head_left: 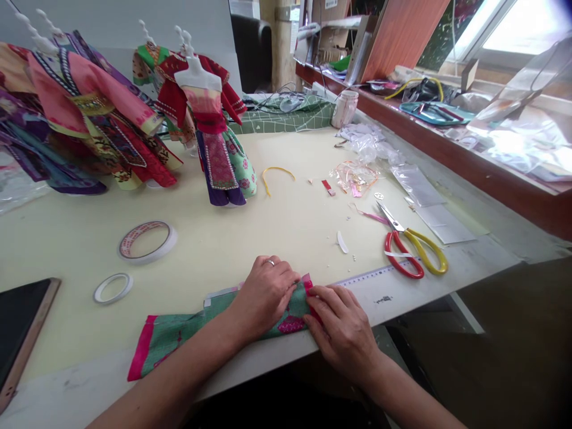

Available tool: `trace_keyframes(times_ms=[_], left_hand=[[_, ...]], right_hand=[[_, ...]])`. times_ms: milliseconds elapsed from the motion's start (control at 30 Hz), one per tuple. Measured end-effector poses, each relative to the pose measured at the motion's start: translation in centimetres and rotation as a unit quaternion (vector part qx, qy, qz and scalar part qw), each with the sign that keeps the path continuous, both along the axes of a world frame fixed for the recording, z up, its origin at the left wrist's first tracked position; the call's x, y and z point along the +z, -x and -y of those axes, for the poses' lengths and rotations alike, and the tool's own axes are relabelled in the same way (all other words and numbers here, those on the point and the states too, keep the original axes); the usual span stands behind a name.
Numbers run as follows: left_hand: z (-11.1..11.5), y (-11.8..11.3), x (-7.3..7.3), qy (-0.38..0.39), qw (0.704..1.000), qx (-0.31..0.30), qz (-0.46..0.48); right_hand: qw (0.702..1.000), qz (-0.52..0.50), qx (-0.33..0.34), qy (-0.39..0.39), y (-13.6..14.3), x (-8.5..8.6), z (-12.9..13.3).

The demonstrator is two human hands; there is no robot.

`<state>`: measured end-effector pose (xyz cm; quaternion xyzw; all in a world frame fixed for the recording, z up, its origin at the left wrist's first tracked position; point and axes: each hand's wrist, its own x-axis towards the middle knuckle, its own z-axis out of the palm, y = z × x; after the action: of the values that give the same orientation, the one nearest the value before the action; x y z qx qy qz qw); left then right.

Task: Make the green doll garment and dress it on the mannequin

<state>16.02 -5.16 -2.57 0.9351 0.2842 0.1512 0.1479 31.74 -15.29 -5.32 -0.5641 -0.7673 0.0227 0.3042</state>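
A green cloth piece [172,333] with bright pink bands at its ends lies along the table's front edge. White tape strips show on its upper edge. My left hand [266,292] rests on the cloth's right part, fingers curled and pressed together; a ring is on one finger. What its fingertips hold is hidden. My right hand [342,322] grips the pink band at the cloth's right end between thumb and fingers. The two hands are close together. A ruler [366,276] lies just beyond my right hand.
Scissors [409,244] with red and yellow handles lie at the right. Two tape rolls [147,241] and a dark tablet [27,333] are at the left. Dressed doll forms [212,131] stand behind. Plastic bags [370,143] and small scraps lie at the back right.
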Motion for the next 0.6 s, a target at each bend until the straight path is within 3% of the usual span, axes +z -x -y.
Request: trace_keyframes(times_ms=[600], left_hand=[[0.02, 0.08, -0.09, -0.059, 0.997, -0.030, -0.027]], right_hand=[[1.000, -0.002, 0.001, 0.000, 0.03, 0.10, -0.19]])
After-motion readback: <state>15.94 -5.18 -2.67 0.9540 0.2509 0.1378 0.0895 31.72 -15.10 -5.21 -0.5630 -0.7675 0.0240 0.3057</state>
